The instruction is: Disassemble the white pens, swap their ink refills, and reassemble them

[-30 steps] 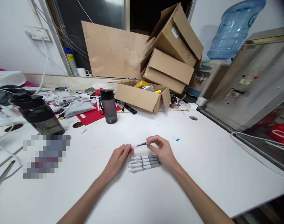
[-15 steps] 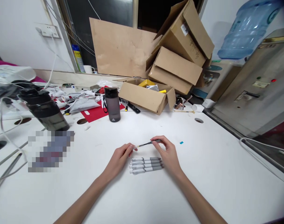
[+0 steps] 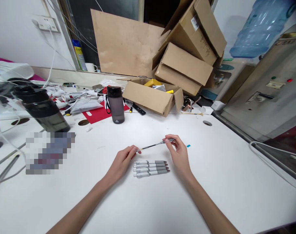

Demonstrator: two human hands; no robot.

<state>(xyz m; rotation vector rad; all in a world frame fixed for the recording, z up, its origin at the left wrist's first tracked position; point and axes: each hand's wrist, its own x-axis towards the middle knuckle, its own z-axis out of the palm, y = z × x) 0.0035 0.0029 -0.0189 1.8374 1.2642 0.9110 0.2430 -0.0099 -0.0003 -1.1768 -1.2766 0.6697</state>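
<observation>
A thin dark pen refill (image 3: 150, 146) stretches between my hands above the table. My left hand (image 3: 125, 159) pinches its left end, where a bit of yellow and clear plastic shows. In the fingertips of my right hand (image 3: 178, 152) is a grey pen barrel (image 3: 171, 140), closed around it, with the refill running into its left end. Several white pens with grey grips (image 3: 151, 168) lie side by side on the white table (image 3: 148, 204) just below my hands, their dark tips towards the right.
A small blue scrap (image 3: 188, 146) lies right of my right hand. Further back stand a dark bottle (image 3: 118, 109), a larger bottle (image 3: 45, 109) and an open cardboard box (image 3: 148, 98). Cables and clutter fill the back left. A metal cabinet (image 3: 267, 87) borders the right.
My right hand has moved right and slightly up with the grey barrel, so more of the dark refill shows between my hands. The view has shifted slightly.
</observation>
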